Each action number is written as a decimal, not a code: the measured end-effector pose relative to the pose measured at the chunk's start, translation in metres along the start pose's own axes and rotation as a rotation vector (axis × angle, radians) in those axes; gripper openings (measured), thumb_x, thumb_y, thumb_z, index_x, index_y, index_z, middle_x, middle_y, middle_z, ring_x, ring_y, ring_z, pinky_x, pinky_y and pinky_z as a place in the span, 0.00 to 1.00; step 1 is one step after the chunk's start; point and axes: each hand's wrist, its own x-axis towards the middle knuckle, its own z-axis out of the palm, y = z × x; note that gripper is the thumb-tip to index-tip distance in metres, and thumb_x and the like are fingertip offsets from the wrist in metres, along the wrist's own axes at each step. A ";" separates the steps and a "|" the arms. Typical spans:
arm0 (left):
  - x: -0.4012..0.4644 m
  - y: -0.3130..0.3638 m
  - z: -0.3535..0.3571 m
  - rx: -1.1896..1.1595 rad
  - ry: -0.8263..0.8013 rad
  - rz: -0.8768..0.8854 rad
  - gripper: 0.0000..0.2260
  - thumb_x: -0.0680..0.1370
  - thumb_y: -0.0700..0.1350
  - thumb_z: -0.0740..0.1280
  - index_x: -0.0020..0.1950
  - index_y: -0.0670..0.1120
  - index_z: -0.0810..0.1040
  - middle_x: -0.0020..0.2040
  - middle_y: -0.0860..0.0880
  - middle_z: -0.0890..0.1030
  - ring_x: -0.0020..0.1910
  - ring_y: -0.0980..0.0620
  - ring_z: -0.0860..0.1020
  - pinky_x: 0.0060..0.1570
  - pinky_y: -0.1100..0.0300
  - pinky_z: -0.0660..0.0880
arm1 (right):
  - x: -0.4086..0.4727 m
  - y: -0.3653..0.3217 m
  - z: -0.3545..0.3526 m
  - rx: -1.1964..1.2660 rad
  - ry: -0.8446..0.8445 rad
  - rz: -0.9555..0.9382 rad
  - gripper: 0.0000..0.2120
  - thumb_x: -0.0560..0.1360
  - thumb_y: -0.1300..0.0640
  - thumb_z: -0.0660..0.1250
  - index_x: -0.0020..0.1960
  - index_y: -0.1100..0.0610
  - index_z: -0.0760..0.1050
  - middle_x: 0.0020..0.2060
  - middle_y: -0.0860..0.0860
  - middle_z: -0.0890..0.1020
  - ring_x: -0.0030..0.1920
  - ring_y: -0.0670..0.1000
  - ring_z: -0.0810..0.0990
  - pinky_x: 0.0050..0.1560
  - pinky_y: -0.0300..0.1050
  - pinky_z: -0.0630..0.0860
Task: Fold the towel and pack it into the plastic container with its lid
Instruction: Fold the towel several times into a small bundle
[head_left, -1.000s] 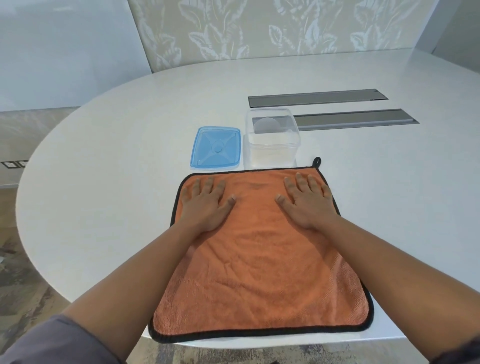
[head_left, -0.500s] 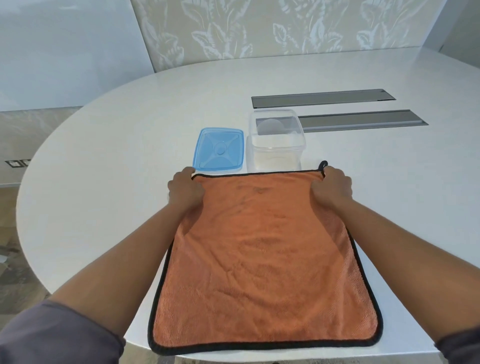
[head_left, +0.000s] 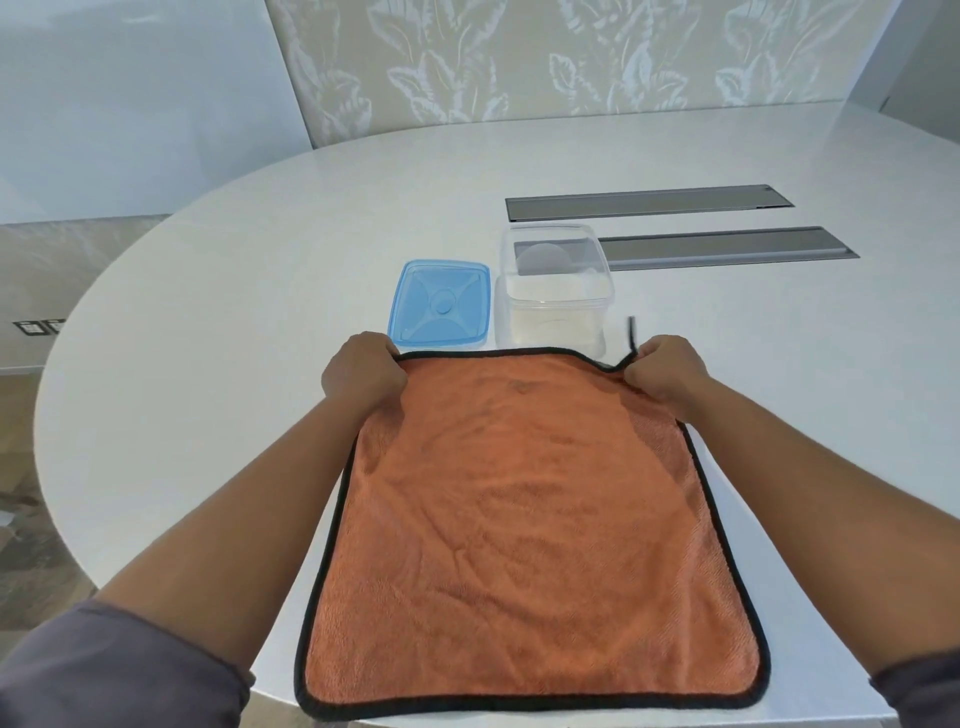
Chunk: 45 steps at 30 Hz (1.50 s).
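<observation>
An orange towel (head_left: 524, 530) with black trim lies spread on the white table, its near edge at the table's front rim. My left hand (head_left: 363, 371) grips the towel's far left corner. My right hand (head_left: 667, 369) pinches the far right corner, lifted slightly, with the black hanging loop sticking up beside it. Just beyond the towel stands an open clear plastic container (head_left: 555, 291). The blue lid (head_left: 441, 304) lies flat to the container's left.
The rounded white table (head_left: 234, 312) stretches far and left. Two grey recessed strips (head_left: 727, 249) lie in the tabletop behind the container. A patterned wall panel stands at the back. Floor shows at the lower left.
My hands went from lying flat on the towel to its far corners and closed on them. The far right corner has now risen a little and the loop stands up.
</observation>
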 end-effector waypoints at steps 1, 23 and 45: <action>-0.001 0.001 -0.003 0.005 0.012 0.005 0.12 0.69 0.37 0.65 0.48 0.49 0.82 0.43 0.51 0.80 0.42 0.47 0.79 0.35 0.60 0.69 | -0.002 -0.001 -0.002 0.003 0.030 -0.005 0.06 0.69 0.67 0.68 0.41 0.56 0.77 0.38 0.53 0.81 0.41 0.56 0.80 0.39 0.47 0.77; -0.025 -0.001 -0.025 -0.861 0.366 0.171 0.06 0.75 0.36 0.65 0.45 0.48 0.75 0.41 0.53 0.78 0.37 0.58 0.75 0.39 0.69 0.72 | -0.046 -0.029 -0.032 0.724 0.137 -0.175 0.14 0.70 0.67 0.64 0.39 0.50 0.64 0.39 0.53 0.76 0.39 0.50 0.74 0.40 0.44 0.71; -0.062 -0.021 0.008 -1.120 0.070 -0.408 0.31 0.69 0.38 0.80 0.64 0.47 0.65 0.54 0.47 0.73 0.52 0.48 0.77 0.51 0.49 0.81 | -0.060 0.018 -0.025 0.876 -0.094 0.304 0.11 0.69 0.64 0.80 0.50 0.64 0.83 0.53 0.62 0.85 0.46 0.59 0.84 0.48 0.57 0.84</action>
